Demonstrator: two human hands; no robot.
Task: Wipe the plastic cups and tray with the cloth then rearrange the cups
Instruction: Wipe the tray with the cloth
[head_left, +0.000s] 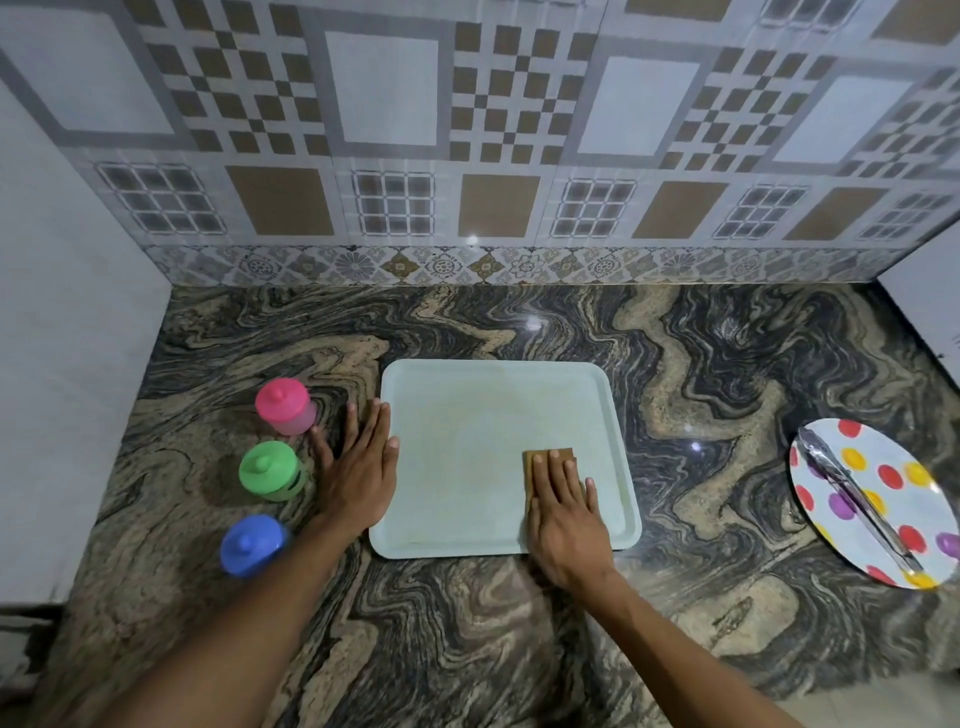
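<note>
Right now the cloth (528, 475), a small brown folded pad, lies flat in the near right part of the tray (498, 400). Only its far edge and a strip along its left side show, because the right hand (566, 514) covers the rest. The tray is pale, rectangular with rounded corners and a low raised rim, and sits near the middle of the tabletop (519, 649).

Bare tray floor stretches to the left of the cloth and beyond it toward the wall. The tray's right rim and near rim are close to the cloth. The right hand lies palm down on the cloth, and its fingers (556, 473) are straight and pressed together, pointing away from the person. The fingertips stop just short of the cloth's far edge, and the heel of the hand reaches over the near rim.

The left hand (358, 473) lies palm down on the tabletop against the tray's left rim. Its fingers (376, 431) are straight and slightly spread, and the thumb rests over the rim.

Left of that hand three lidded cups stand in a row on the tabletop: a pink cup (285, 408) farthest, a green cup (267, 470) in the middle, and a blue cup (252, 545) nearest. The little finger is near the pink and green cups.

Well apart on the right lies a plate (883, 457) with coloured dots, with metal tongs (852, 493) on it.
</note>
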